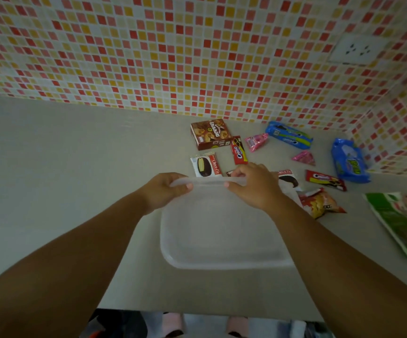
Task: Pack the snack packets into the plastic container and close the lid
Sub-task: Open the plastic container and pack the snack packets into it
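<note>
A clear plastic container (222,240) with its translucent lid on sits on the grey counter in front of me. My left hand (163,191) and my right hand (253,186) both grip the far edge of the lid (208,181), thumbs on top. Beyond it lie snack packets: a brown biscuit box (209,134), a Choco Pie packet (204,165), a small red Oreo packet (238,151), two pink packets (257,140), blue Oreo packs (289,134), a second Choco Pie (287,179) partly hidden by my right hand, and an orange chip bag (322,202).
A green-and-white pack (402,223) lies at the right edge. A large blue snack bag (348,161) and a long red Oreo packet (325,180) sit near the corner. The tiled wall carries a socket (358,48). The counter's front edge (197,312) is close to me.
</note>
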